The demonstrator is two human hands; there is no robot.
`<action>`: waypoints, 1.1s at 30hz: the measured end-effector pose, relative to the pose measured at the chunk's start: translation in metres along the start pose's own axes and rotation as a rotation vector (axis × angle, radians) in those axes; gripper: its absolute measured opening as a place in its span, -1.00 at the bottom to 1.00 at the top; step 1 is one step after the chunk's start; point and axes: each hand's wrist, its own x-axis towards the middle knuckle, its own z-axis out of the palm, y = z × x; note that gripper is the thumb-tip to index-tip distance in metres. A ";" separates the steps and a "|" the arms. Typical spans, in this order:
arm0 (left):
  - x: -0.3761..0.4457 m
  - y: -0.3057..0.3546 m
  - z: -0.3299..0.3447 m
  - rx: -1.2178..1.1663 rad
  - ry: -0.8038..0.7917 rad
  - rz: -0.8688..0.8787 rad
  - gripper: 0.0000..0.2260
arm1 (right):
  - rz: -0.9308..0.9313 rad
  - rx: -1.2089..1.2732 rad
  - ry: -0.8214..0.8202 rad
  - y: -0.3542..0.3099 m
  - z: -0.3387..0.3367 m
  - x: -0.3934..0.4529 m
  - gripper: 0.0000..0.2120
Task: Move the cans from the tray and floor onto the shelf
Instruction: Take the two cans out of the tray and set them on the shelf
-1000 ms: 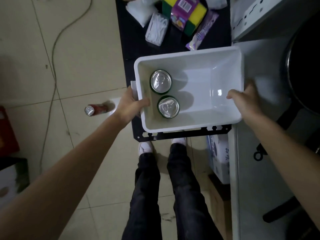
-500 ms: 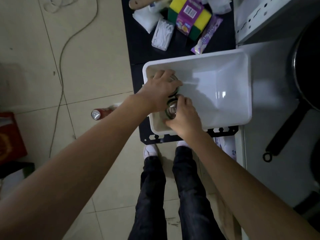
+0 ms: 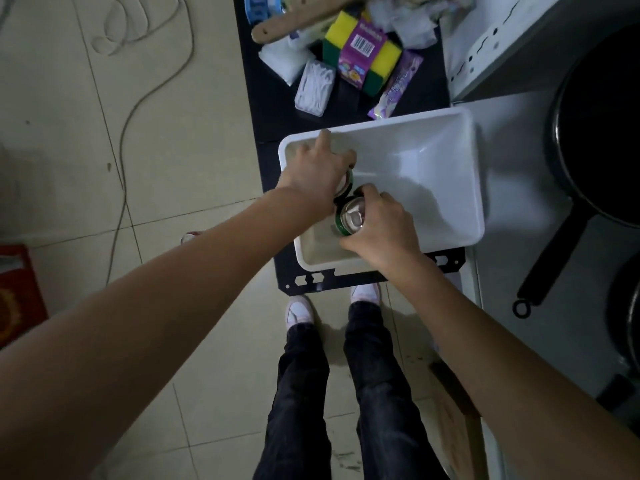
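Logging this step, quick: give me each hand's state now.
Left hand: closed on the far green can in the white tray.
Right hand: closed on the near green can.

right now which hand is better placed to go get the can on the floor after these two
Left, probably. The floor can lies on the tiles just beyond the left forearm, on the left hand's side of the tray. The right hand would have to cross the body. Both hands already grip cans.
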 end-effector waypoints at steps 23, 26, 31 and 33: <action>-0.337 0.282 -0.281 0.337 0.113 0.820 -0.43 | 0.200 0.364 0.665 0.013 -0.285 -0.453 -0.47; -0.342 0.338 -0.248 0.289 0.051 0.867 -0.42 | 0.310 0.410 0.751 0.062 -0.279 -0.480 -0.42; -0.314 0.400 -0.180 0.323 -0.011 0.841 -0.39 | 0.476 0.519 0.780 0.137 -0.251 -0.488 -0.33; -0.303 0.416 -0.155 0.394 0.034 0.840 -0.36 | 0.519 0.549 0.781 0.159 -0.241 -0.487 -0.36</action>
